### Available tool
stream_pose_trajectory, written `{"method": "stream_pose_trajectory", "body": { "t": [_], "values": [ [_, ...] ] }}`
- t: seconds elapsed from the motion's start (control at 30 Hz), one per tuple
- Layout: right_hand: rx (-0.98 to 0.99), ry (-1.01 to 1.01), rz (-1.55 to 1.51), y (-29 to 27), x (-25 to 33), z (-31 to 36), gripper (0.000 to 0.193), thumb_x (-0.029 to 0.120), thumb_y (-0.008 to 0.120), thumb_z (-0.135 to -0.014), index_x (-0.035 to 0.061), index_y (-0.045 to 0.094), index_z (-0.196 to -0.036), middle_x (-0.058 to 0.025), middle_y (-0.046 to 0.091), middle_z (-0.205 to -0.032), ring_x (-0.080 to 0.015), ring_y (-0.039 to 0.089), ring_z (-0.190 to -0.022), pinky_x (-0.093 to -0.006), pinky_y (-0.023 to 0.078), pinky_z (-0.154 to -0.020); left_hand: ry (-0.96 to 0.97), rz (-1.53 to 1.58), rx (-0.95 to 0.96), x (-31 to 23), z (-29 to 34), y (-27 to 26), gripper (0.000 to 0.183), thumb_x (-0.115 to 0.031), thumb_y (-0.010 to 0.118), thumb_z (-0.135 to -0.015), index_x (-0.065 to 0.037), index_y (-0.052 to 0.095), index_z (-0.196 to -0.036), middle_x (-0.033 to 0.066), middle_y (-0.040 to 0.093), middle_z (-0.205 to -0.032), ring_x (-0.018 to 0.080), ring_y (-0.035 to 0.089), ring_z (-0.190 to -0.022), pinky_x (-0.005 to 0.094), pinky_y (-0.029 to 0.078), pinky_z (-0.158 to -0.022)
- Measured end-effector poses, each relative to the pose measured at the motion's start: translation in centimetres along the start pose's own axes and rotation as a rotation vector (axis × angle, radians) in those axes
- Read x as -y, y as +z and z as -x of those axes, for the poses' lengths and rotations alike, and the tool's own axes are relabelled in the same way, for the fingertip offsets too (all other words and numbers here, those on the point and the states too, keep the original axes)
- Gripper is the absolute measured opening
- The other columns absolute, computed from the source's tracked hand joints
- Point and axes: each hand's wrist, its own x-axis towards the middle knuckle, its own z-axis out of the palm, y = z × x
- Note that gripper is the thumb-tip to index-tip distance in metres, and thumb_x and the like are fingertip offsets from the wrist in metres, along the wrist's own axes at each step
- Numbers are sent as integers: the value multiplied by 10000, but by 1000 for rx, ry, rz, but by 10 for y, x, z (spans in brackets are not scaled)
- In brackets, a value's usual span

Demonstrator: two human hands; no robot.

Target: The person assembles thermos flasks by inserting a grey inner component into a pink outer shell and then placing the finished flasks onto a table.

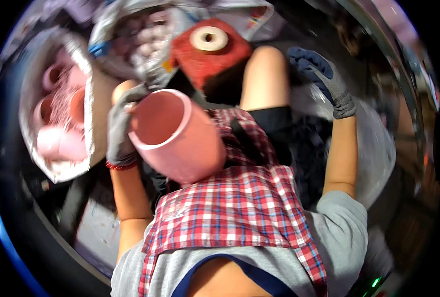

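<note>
A dim, crowded work area is surrounding the seated person, with bags and a block standing close around the knees. The left hand (120, 123), in a grey glove with a red cuff edge, is closing around the near-left side of a pink pot (195, 143), its fingertips reaching the pale rim. The pot is leaning in front of the red checked apron (230, 208), between the two hands and much nearer the left; its mouth is facing up and toward the left hand, while its base is pointing back to the apron, and whether the two are touching I cannot tell. The right hand (324, 74), in a grey and dark blue glove, is reaching out well apart from the pot, its fingers loosely bent and partly open, holding nothing that shows. Just left of the left hand, the wall of a pale sack (98, 119) is leaving little room on that side; pink cups (74, 143) and shredded strands (61, 106) are filling it. Beyond the left hand, a silvery bag (181, 22) is holding small pale-pink pieces. Farther out between the hands, a red block (200, 64) is carrying a cream ring (197, 39). Inward from the right hand, a bare knee (264, 74) is dividing the gap, and a dark space is opening beyond its fingertips. Below the right hand, clear plastic (373, 148) is spreading beside the forearm.
</note>
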Motion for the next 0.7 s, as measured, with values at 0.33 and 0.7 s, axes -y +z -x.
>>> {"method": "stream_pose_trajectory", "body": {
  "t": [0.33, 0.7],
  "values": [
    [-226, 1114, 1011, -65, -165, 293, 638, 554, 564, -809, 53, 556, -1202, -199, 622, -1093, -363, 569, -1057, -402, 443, -912, 28, -122, 403, -68, -23, 26, 1157, -720, 634, -631, 30, 225, -1411, 195, 391, -1366, 305, 369, -1293, 416, 254, -1089],
    [-512, 813, 665, 1, -283, 225, 619, 502, 554, -831, 57, 513, -1259, -229, 542, -1224, -365, 510, -1144, -417, 408, -959, -88, -24, 205, -59, -13, 25, 1296, -602, 793, -543, 18, 94, -1440, 187, 342, -1400, 301, 359, -1296, 417, 253, -1081]
  ]
}}
